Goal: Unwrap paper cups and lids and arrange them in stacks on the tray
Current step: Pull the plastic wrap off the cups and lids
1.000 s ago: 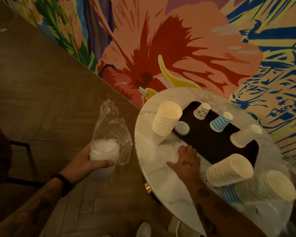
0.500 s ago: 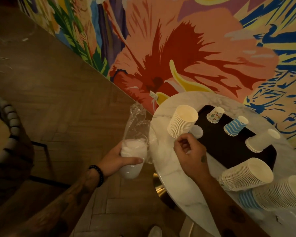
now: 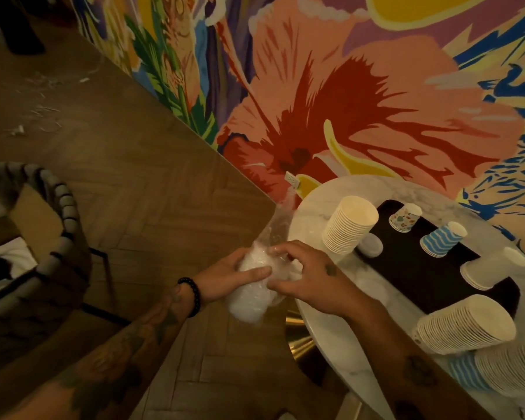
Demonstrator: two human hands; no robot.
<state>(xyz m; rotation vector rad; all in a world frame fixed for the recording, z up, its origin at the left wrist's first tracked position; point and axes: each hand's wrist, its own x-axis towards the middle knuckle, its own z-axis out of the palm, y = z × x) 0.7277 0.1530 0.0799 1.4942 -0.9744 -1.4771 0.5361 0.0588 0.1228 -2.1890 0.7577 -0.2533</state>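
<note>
My left hand (image 3: 225,278) grips a stack of white lids (image 3: 249,301) inside a clear plastic wrapper (image 3: 275,230), held just off the left edge of the round marble table (image 3: 325,322). My right hand (image 3: 308,277) pinches the wrapper at the top of the lid stack. A dark tray (image 3: 406,274) on the table carries a patterned cup (image 3: 405,218), a blue-striped cup (image 3: 443,239), a short white cup stack (image 3: 488,268) and one loose lid (image 3: 372,245). A tall white cup stack (image 3: 349,224) stands at the tray's left corner.
Two more long cup stacks, one white (image 3: 467,325) and one white with blue stripes (image 3: 506,368), lie at the table's near right. A chair (image 3: 43,237) stands at left on the wooden floor. A painted flower wall (image 3: 346,101) runs behind the table.
My right hand has left the table and come over to the wrapped lids. My left hand has brought the package up toward the table edge. The view has shifted.
</note>
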